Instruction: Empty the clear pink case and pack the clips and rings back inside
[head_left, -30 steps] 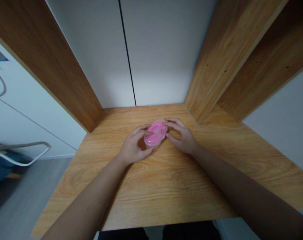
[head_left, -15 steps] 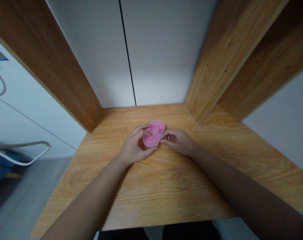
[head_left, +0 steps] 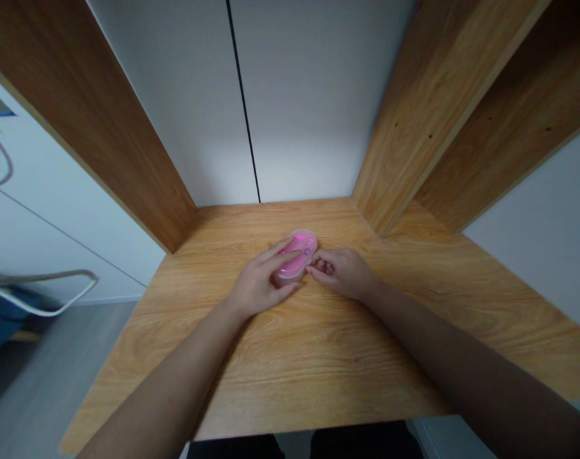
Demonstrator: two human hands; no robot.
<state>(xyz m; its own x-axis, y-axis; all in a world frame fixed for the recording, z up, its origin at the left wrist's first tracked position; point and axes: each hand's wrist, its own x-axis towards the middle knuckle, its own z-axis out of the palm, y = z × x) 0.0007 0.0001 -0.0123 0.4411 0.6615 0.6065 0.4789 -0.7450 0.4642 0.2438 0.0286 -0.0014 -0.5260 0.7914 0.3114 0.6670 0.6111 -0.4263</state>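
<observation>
Table edge (head_left: 319, 426) well below at frame bottom, we hold the box (head_left: 292, 264) centre-frame, left hand (head_left: 259, 284) half-open, right hand (head_left: 345, 271) curled at its rim, any grip hidden.

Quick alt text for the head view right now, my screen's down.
A left hand holds a rounded pink plastic container, fingers across its top, while the right hand, fingers curled, is at its right edge. They are over a wood-grain tabletop, with a pale flat panel behind and brown wooden uprights either side.
</observation>
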